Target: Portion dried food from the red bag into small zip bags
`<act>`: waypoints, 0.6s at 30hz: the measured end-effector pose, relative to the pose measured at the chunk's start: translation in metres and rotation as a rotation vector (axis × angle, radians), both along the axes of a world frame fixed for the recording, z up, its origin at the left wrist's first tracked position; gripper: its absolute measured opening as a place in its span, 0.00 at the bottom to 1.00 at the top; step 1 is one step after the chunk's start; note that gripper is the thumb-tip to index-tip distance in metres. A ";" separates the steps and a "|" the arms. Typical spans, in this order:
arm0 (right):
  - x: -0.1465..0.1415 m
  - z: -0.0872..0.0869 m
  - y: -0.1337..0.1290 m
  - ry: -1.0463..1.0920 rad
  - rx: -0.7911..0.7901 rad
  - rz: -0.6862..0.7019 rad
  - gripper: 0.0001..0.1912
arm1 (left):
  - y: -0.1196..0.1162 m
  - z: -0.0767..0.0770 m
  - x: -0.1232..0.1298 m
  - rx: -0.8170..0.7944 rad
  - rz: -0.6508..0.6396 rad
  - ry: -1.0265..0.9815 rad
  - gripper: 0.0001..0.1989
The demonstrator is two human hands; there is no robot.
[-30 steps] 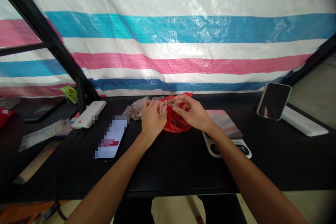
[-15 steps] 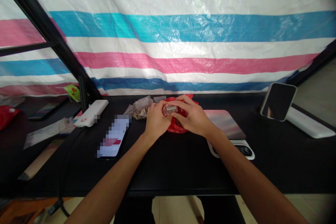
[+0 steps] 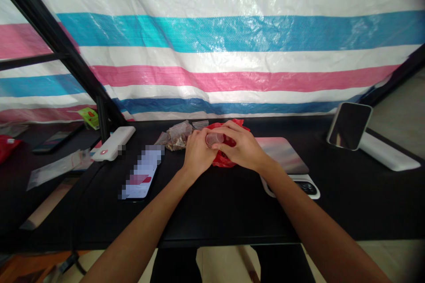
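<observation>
Between my two hands is a small clear plastic container [image 3: 215,139], round in outline, held above a crumpled red plastic bag [image 3: 223,159]. My left hand [image 3: 198,149] is closed against the container's left side. My right hand [image 3: 244,147] curls over it from the right, thumb and fingers on it. Part of the container is hidden by the fingers. Just left of my left hand lies a pile of small clear zip bags [image 3: 178,136] with brownish contents.
On the black table [image 3: 215,212] lie a lit phone [image 3: 142,177] and a white power bank [image 3: 114,143] to the left. At right are a pinkish-grey flat case [image 3: 282,154], a white phone [image 3: 307,185] and a dark-screened device [image 3: 350,126]. A striped sheet [image 3: 212,62] hangs behind.
The clear container has turned in my fingers, showing its round face rather than its side. Both hands stay in nearly the same place over the red bag. The view has shifted slightly.
</observation>
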State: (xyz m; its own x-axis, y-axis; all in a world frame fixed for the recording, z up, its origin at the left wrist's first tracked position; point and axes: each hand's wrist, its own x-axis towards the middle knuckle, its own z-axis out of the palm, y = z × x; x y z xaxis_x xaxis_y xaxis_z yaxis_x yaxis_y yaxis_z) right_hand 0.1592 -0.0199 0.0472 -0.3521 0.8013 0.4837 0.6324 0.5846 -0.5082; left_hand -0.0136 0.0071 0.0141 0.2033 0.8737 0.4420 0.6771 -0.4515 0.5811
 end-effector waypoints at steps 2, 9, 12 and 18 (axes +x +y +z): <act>0.000 0.000 0.000 -0.005 0.023 0.016 0.16 | 0.000 0.000 0.000 0.008 0.004 0.007 0.06; -0.001 0.004 -0.002 -0.053 -0.007 0.016 0.15 | -0.002 -0.001 0.000 0.061 -0.015 0.034 0.08; -0.001 0.006 -0.003 -0.074 -0.014 -0.032 0.15 | -0.004 0.000 0.000 0.084 0.002 0.022 0.08; 0.006 0.007 0.002 -0.064 -0.015 -0.218 0.15 | -0.003 0.007 0.000 0.126 0.141 -0.037 0.06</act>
State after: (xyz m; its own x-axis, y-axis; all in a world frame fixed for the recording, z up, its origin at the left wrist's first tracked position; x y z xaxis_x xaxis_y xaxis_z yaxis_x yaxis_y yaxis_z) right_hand 0.1647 -0.0182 0.0541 -0.1990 0.8686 0.4537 0.7741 0.4232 -0.4707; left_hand -0.0140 0.0042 0.0213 0.0644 0.8295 0.5548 0.7181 -0.4245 0.5514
